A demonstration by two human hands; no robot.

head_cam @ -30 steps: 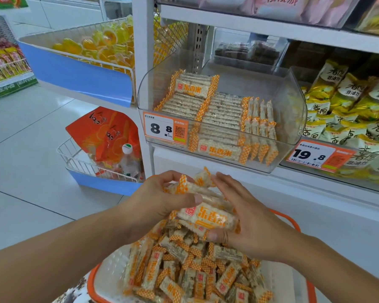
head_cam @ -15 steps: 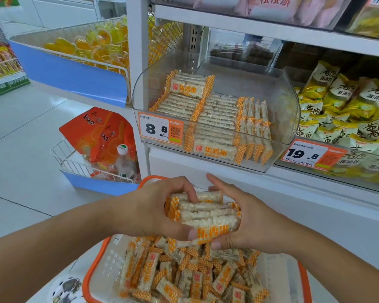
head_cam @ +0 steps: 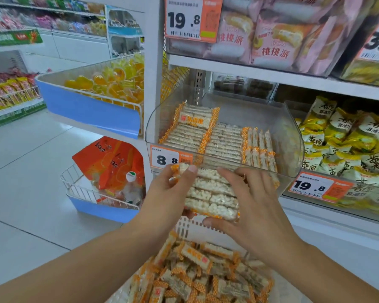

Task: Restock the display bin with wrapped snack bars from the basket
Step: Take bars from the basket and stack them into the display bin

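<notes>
Between my two hands is a stack of wrapped snack bars (head_cam: 210, 193), white puffed rice in clear wrappers with orange checked ends. My left hand (head_cam: 169, 193) grips the stack's left end and my right hand (head_cam: 247, 200) grips its right end. The stack is just in front of the clear display bin (head_cam: 291, 147), level with its front wall. Inside the bin, rows of the same bars (head_cam: 219, 138) lie flat on the left and stand on edge on the right. The white basket (head_cam: 186, 229) below holds several loose bars (head_cam: 206, 276).
A price tag reading 8.8 (head_cam: 169, 159) sticks to the bin's front. A neighbouring bin of yellow snack packs (head_cam: 346, 145) sits to the right. Left of the shelf post hang a wire basket of orange jellies (head_cam: 105, 84) and a lower wire basket with an orange bag (head_cam: 109, 162).
Both hands squared the loose bars into a neat stack and lifted it from over the basket up to the bin's front wall. The view tilted upward.
</notes>
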